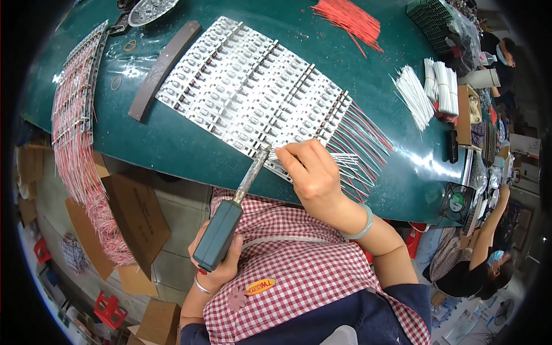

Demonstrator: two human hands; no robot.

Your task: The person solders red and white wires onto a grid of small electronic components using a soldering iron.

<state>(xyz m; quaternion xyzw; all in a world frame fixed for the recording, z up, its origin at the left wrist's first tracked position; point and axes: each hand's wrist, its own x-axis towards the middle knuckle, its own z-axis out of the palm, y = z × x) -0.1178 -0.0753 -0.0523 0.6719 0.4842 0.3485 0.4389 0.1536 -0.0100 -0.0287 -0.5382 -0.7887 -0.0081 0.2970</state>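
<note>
Your L grip (227, 265) is wrapped round the green-handled tool (218, 236), tip by the near edge of the white panel (247, 80) on the counter (144, 135); R grip (315, 175) fingertips pinched approx. beside tip, can't tell if on s/thing.

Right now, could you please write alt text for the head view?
The left hand holds a dark tool, its metal shaft reaching a white component panel on a green table. The right hand is near the shaft's end.
</note>
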